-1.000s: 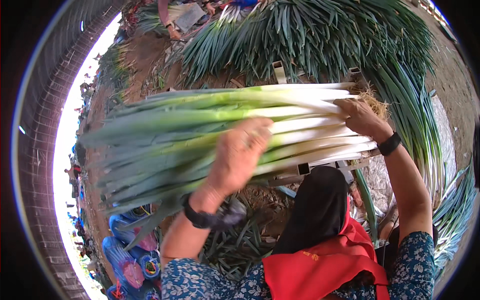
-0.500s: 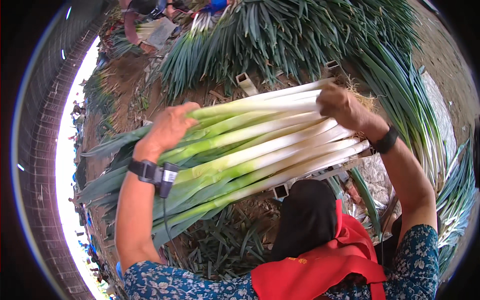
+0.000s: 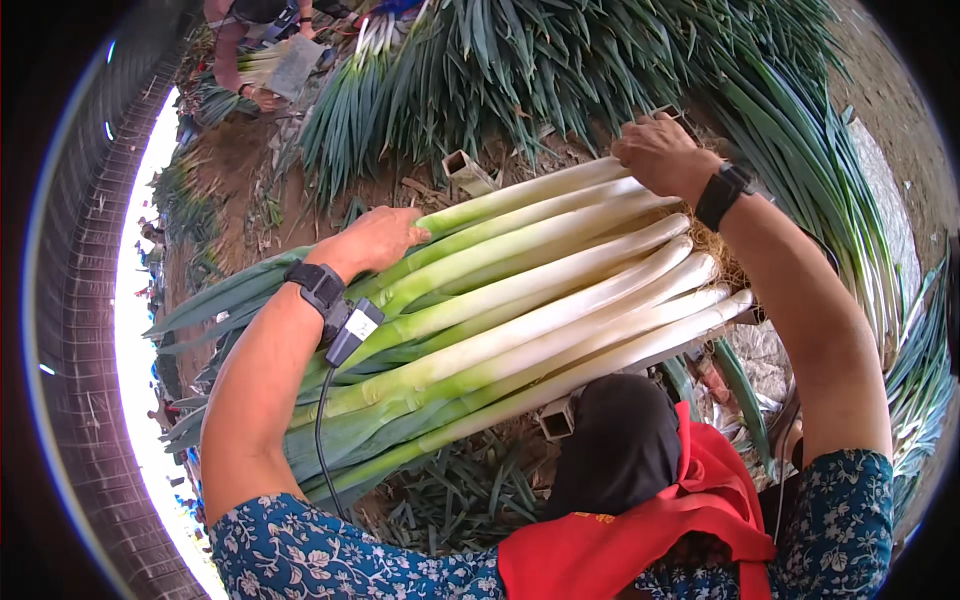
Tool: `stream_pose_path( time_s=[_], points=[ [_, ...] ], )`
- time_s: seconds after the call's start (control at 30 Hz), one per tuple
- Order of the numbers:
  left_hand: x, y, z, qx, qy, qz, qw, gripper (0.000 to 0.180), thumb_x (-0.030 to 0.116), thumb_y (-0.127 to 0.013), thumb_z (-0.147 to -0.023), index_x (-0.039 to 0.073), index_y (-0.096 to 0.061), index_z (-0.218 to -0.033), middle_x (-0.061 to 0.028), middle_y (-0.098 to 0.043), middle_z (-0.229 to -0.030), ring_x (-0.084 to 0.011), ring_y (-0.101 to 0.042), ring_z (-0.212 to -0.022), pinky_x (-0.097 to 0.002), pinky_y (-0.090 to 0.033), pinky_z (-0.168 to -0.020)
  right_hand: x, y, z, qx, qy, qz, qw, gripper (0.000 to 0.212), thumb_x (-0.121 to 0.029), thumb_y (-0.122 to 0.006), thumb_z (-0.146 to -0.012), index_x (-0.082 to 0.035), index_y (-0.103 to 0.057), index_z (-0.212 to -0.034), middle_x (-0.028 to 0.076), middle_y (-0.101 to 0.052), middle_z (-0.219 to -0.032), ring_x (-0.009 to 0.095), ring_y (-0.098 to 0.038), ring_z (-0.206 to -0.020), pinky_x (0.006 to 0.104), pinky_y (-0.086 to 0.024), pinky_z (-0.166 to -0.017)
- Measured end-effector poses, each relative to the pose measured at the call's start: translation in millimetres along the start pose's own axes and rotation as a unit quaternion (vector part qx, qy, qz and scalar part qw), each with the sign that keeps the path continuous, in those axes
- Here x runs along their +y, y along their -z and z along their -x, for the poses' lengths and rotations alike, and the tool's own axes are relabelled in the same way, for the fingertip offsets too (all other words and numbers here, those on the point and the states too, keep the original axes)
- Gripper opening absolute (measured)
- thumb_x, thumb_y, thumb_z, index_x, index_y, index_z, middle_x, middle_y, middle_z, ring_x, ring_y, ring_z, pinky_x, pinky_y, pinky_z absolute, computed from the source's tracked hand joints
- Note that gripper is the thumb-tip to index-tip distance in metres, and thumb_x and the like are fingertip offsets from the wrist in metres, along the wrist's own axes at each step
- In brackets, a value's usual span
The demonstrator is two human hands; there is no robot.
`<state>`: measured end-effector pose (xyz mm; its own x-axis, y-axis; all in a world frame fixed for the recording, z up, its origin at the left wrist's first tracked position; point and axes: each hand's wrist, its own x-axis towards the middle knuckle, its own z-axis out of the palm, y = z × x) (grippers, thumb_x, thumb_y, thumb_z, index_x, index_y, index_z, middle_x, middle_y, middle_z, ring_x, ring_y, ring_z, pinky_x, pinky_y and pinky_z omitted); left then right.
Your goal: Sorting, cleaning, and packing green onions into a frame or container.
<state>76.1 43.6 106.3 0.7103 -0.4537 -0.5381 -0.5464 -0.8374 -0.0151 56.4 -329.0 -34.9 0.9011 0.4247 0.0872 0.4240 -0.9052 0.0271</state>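
- Head view: a broad bundle of thick leeks with white shanks and green leaves (image 3: pixel 520 320) lies slantwise in front of the person, leaves to the left, tan fibrous roots (image 3: pixel 728 258) to the right.
- The bare left hand (image 3: pixel 375 240) rests at the bundle's far edge, where the stalks turn from pale to leafy green; its fingertips touch the farthest stalk. Whether it grasps that stalk or only presses against it, I cannot tell.
- The bare right hand (image 3: pixel 665 158) is bent over the white root end of the farthest stalk, fingers curled. Its palm is hidden, so how firmly it grips cannot be told.
- A black strap (image 3: pixel 318 287) circles the left wrist, with a small black box with a white label (image 3: pixel 356 332) beside it and a thin black cable running down; another black strap (image 3: pixel 722 196) circles the right wrist.
- A hollow square-ended metal tube (image 3: pixel 470 173) juts out beyond the bundle.
- On the near side are a rounded black cloth (image 3: pixel 612 450), a bright red cloth (image 3: pixel 630 548) and scattered green leaf pieces (image 3: pixel 465 495).
- A large heap of dark green leeks (image 3: pixel 560 70) fills the far side.
- At upper left, another person's hand (image 3: pixel 262 97) is near a flat grey board (image 3: pixel 294 67).
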Motion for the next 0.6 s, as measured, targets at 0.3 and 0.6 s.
stream_pose_path(
  time_s=[0.3,0.6],
  points=[
    [29,25,18,-0.030,0.002,-0.059,0.998,0.047,0.037,-0.057,-0.094,-0.008,-0.065,-0.097,-0.0322,-0.064,-0.100,-0.0457,-0.062,-0.098,-0.0499,-0.048,-0.085,-88,56,27,0.050,0.071,-0.300,0.950,0.023,-0.017,-0.070,-0.083,-0.002,-0.061,-0.098,0.014,-0.063,-0.091,0.035,-0.063,-0.090,0.0439,-0.051,-0.079],
    [29,46,-5,-0.128,0.001,-0.074,0.989,0.053,0.041,-0.063,-0.090,-0.011,-0.065,-0.099,-0.0286,-0.067,-0.100,-0.0419,-0.064,-0.096,-0.0460,-0.050,-0.084,-148,98,36,0.110,0.149,-0.430,0.884,0.011,-0.004,-0.062,-0.082,-0.001,-0.052,-0.087,0.015,-0.056,-0.080,0.036,-0.058,-0.085,0.0436,-0.049,-0.073]
  ],
)
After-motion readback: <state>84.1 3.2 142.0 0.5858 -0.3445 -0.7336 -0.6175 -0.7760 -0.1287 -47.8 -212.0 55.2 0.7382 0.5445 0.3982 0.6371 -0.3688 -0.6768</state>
